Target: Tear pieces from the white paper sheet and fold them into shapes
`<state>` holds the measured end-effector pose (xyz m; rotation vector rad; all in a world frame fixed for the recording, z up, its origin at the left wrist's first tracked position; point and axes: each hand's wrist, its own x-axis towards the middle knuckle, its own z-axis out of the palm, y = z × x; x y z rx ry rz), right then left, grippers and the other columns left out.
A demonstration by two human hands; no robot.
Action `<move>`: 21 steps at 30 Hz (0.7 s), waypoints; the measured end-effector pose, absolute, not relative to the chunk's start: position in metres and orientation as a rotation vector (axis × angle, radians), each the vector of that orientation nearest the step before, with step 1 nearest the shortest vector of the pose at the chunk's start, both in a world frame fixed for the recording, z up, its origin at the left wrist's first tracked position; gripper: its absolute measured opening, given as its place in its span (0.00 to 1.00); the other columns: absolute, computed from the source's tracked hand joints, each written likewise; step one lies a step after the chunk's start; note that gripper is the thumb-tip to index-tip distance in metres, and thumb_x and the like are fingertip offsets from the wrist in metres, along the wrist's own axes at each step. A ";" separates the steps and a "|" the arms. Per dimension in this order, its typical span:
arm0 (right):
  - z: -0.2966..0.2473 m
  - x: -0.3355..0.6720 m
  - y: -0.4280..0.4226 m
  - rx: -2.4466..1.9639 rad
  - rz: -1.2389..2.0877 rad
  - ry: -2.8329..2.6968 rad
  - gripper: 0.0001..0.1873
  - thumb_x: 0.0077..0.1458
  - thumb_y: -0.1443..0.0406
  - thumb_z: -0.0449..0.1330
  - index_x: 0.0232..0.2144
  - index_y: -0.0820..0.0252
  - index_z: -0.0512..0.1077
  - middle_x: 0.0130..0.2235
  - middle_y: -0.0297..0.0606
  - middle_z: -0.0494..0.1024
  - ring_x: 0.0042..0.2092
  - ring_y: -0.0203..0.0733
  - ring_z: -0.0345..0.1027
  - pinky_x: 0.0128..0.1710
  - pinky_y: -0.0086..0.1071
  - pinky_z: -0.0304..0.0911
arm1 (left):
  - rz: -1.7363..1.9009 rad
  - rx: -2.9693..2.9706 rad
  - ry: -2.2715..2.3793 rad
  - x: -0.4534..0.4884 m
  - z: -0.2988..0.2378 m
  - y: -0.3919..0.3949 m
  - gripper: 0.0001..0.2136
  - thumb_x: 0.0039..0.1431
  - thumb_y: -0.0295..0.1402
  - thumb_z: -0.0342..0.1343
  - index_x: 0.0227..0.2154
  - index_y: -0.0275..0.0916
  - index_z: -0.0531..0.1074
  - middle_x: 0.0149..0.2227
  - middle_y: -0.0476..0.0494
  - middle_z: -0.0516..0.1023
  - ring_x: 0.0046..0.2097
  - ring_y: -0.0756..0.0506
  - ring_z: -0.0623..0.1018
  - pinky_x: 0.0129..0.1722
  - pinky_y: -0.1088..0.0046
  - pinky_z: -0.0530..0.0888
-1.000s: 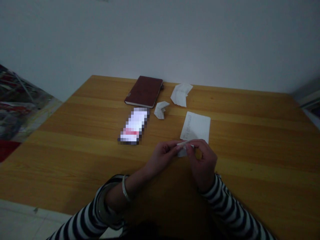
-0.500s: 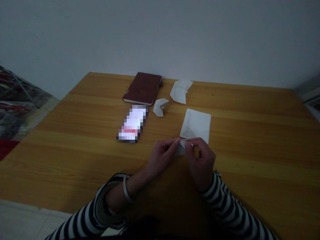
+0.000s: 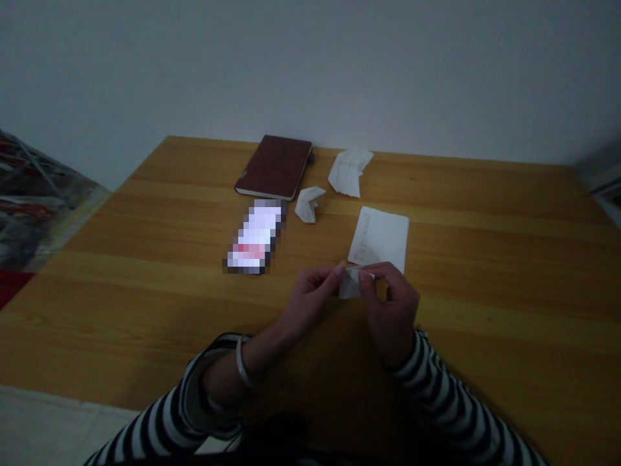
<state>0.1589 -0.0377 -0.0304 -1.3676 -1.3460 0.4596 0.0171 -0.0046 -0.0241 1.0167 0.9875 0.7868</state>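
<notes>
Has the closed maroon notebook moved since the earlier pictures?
No: the closed maroon notebook keeps its place near the back edge of the brown wooden table.

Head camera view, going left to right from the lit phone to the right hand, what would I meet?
Phone, left hand, held paper, right hand. I skipped things overlapping these sideways.

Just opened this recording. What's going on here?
A person's left hand and right hand together pinch a small white paper above the wooden table. Just beyond them lies a white sheet. Farther back sit a smaller folded paper piece, a larger one and a maroon notebook; a lit phone, its screen blurred out, lies left.
</notes>
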 end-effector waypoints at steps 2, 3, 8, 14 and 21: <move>-0.029 0.158 -0.038 -1.367 0.473 -1.351 0.05 0.58 0.69 0.60 0.29 0.59 0.72 0.30 0.34 0.75 0.34 0.38 0.69 0.36 0.34 0.65 | 0.823 1.093 1.033 0.017 -0.023 -0.005 0.19 0.59 0.48 0.56 0.28 0.34 0.78 0.25 0.46 0.77 0.28 0.49 0.74 0.31 0.75 0.70; -0.029 0.157 -0.038 -1.366 0.486 -1.351 0.05 0.58 0.69 0.60 0.29 0.59 0.72 0.30 0.34 0.75 0.34 0.38 0.69 0.36 0.34 0.65 | 0.848 1.120 1.053 0.018 -0.023 -0.005 0.19 0.59 0.47 0.56 0.26 0.34 0.78 0.24 0.47 0.76 0.27 0.51 0.72 0.29 0.76 0.68; -0.029 0.161 -0.037 -1.369 0.436 -1.317 0.04 0.56 0.68 0.62 0.28 0.58 0.72 0.33 0.36 0.74 0.37 0.41 0.69 0.39 0.37 0.66 | 0.919 1.209 1.133 0.017 -0.024 -0.006 0.19 0.61 0.46 0.54 0.24 0.35 0.76 0.22 0.49 0.72 0.24 0.52 0.67 0.25 0.77 0.65; -0.035 0.165 -0.033 -1.375 0.602 -1.167 0.04 0.55 0.65 0.63 0.28 0.58 0.74 0.37 0.38 0.77 0.41 0.43 0.72 0.44 0.42 0.69 | 0.931 1.240 1.135 0.017 -0.022 -0.006 0.19 0.63 0.44 0.53 0.25 0.35 0.76 0.21 0.49 0.70 0.24 0.52 0.66 0.24 0.77 0.64; -0.034 0.157 -0.036 -1.326 0.755 -0.968 0.05 0.53 0.66 0.64 0.26 0.58 0.74 0.31 0.34 0.78 0.34 0.38 0.72 0.37 0.35 0.71 | 0.954 1.245 1.149 0.019 -0.021 -0.009 0.19 0.63 0.43 0.53 0.23 0.36 0.76 0.21 0.49 0.71 0.25 0.52 0.67 0.25 0.78 0.66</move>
